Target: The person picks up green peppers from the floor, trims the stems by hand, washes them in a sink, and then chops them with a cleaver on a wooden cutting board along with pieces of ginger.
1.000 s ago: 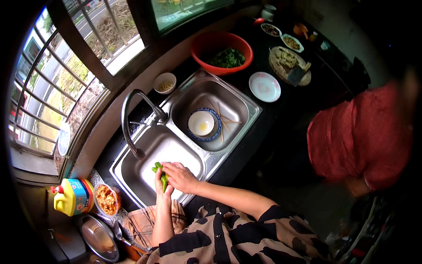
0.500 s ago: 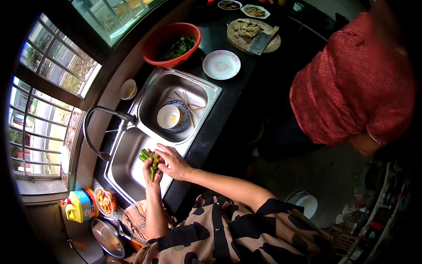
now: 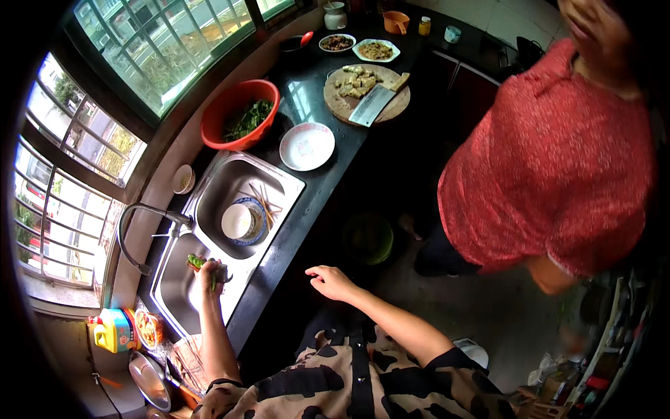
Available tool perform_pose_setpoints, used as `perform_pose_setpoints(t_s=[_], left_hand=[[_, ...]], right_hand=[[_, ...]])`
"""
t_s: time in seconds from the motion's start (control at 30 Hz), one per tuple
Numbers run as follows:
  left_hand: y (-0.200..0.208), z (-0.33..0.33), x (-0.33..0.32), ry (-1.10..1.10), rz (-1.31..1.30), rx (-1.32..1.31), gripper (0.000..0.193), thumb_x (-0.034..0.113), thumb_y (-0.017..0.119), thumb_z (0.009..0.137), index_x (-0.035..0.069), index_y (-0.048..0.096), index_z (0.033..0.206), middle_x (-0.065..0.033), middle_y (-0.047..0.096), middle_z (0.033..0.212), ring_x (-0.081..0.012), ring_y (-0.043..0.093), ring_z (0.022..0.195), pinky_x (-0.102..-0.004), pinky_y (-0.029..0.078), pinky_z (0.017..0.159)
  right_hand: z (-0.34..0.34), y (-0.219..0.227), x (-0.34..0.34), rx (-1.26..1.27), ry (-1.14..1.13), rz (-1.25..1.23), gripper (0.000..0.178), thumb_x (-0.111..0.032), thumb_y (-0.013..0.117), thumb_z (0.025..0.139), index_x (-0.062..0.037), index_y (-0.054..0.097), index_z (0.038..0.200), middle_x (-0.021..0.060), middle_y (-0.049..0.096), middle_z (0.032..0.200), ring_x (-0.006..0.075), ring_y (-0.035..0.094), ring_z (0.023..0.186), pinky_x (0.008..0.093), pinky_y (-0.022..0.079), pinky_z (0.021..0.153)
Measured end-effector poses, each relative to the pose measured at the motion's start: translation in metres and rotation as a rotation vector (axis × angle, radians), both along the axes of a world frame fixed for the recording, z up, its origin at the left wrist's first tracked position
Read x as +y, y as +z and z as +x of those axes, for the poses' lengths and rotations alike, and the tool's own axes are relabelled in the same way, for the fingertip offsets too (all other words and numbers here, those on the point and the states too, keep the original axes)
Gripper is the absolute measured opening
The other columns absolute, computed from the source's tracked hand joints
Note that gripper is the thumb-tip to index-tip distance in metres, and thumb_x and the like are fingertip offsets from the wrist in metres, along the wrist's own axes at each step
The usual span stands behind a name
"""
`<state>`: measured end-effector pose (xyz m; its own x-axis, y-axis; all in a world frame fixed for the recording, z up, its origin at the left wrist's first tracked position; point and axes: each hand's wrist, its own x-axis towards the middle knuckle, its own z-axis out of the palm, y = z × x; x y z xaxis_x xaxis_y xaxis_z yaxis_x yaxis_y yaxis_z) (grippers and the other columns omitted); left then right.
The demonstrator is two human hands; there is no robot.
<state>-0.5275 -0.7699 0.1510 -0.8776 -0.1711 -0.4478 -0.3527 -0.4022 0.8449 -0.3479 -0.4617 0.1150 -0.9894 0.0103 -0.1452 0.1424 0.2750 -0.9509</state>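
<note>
My left hand (image 3: 208, 276) is closed around several green peppers (image 3: 195, 262), held over the near basin of the steel sink (image 3: 174, 300). Some pepper ends poke out between the fingers and dark bits show at the palm side. To the right, past the counter edge, my right hand (image 3: 333, 283) hangs in the air with its fingers partly stretched out and nothing visible in it. In the far basin lie a white bowl (image 3: 236, 221), a blue-rimmed bowl (image 3: 259, 234) and several chopsticks (image 3: 264, 197). The curved tap (image 3: 127, 223) arches beside my left hand.
A red basin of leafy greens (image 3: 269, 124), a white plate (image 3: 307, 148) and a round board (image 3: 338, 105) with a cleaver (image 3: 372, 105) stand along the counter. At right is a person in a red shirt (image 3: 544, 160). A green round container (image 3: 368, 239) sits low beyond my right hand.
My right hand has left the peppers and moved right, away from the sink. My left hand still grips them. The view has shifted, showing more of the far counter and the person.
</note>
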Motion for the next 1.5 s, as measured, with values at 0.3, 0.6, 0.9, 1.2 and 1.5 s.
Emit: perform_pose_setpoints(t_s=[0.3, 0.6, 0.9, 1.2, 1.5], left_hand=[[0.039, -0.039, 0.149, -0.281, 0.121, 0.154, 0.054, -0.006, 0.05, 0.067, 0.013, 0.039, 0.116, -0.0114, 0.048, 0.097, -0.0266, 0.058, 0.081, -0.0414, 0.053, 0.07], [0.048, -0.09, 0.269, -0.518, 0.306, 0.066, 0.061, -0.012, 0.05, 0.063, 0.012, 0.032, 0.117, -0.0148, 0.048, 0.093, -0.0303, 0.059, 0.077, -0.0441, 0.054, 0.058], [0.061, -0.12, 0.356, -0.568, 0.353, 0.035, 0.068, -0.012, 0.052, 0.061, 0.012, 0.031, 0.121, -0.0132, 0.047, 0.097, -0.0323, 0.058, 0.083, -0.0461, 0.054, 0.06], [0.035, -0.156, 0.462, -0.272, 0.247, -0.06, 0.065, -0.011, 0.053, 0.061, 0.015, 0.036, 0.118, -0.0104, 0.048, 0.099, -0.0299, 0.058, 0.084, -0.047, 0.053, 0.066], [0.07, -0.172, 0.539, 0.016, 0.146, -0.037, 0.06, -0.012, 0.051, 0.063, 0.015, 0.038, 0.114, -0.012, 0.049, 0.097, -0.0287, 0.059, 0.081, -0.0464, 0.054, 0.062]], right_hand=[[-0.025, -0.007, 0.097, -0.155, -0.18, 0.014, 0.032, -0.014, 0.055, 0.082, -0.0031, 0.059, 0.112, 0.0123, 0.063, 0.108, 0.0211, 0.063, 0.093, 0.0309, 0.048, 0.083], [-0.072, 0.01, 0.234, -0.204, -0.353, 0.265, 0.03, -0.014, 0.058, 0.08, -0.0077, 0.06, 0.109, 0.0113, 0.064, 0.104, 0.0192, 0.063, 0.09, 0.0305, 0.049, 0.081], [-0.192, 0.016, 0.424, 0.135, -0.362, 0.752, 0.043, -0.012, 0.058, 0.075, -0.0047, 0.05, 0.117, 0.017, 0.056, 0.107, 0.0273, 0.058, 0.09, 0.0367, 0.048, 0.082], [-0.355, 0.031, 0.554, 0.351, 0.335, 1.245, 0.036, -0.002, 0.057, 0.071, -0.0141, 0.057, 0.104, 0.0063, 0.055, 0.105, 0.0274, 0.047, 0.111, 0.0471, 0.034, 0.093], [-0.382, 0.064, 0.589, 0.322, 0.927, 0.825, 0.027, -0.022, 0.06, 0.069, -0.0075, 0.055, 0.09, 0.0131, 0.055, 0.087, 0.0337, 0.061, 0.07, 0.0457, 0.05, 0.058]])
